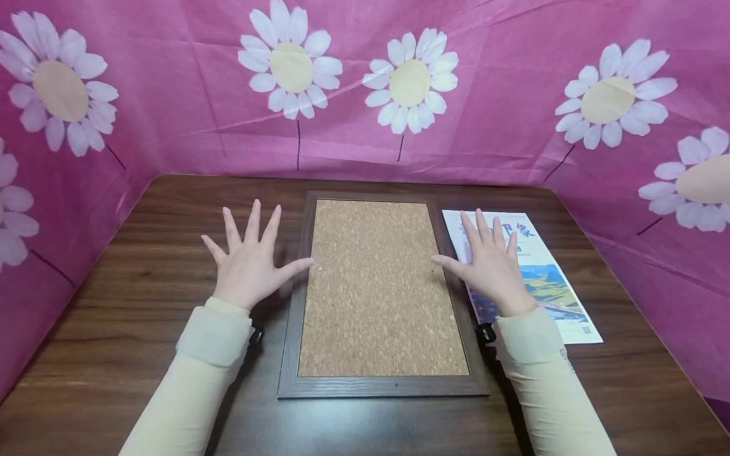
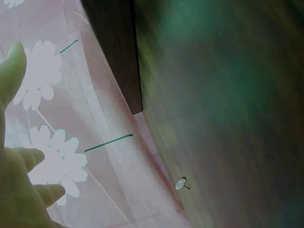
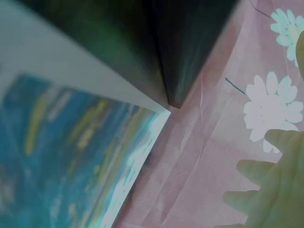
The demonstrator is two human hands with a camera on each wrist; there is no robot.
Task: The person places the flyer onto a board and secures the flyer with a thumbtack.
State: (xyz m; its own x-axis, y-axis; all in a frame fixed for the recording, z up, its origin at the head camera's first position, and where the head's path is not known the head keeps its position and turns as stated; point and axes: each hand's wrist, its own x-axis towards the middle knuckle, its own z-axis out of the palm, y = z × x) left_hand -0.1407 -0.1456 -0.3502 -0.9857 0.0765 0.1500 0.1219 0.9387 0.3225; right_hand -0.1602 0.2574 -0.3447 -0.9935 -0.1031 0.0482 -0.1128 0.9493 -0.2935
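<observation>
A framed cork board (image 1: 382,291) with a dark wooden frame lies in the middle of the table. My left hand (image 1: 248,272) is to its left, fingers straight and spread, with the thumb tip over the board's left edge. On the other side, my right hand (image 1: 493,272) spreads its fingers over a printed sheet or booklet (image 1: 556,285), its thumb reaching over the frame's right edge. Both hands are empty. The left wrist view shows a thumbtack (image 2: 181,183) on the brown surface. A tiny shiny spot shows on the cork beside the left thumb; its kind is unclear.
The dark wood-grain table (image 1: 114,342) extends around the board. Pink cloth (image 1: 188,82) with white daisies hangs behind it and along both sides. Colourful landscape art (image 3: 85,156) on the sheet fills much of the right wrist view.
</observation>
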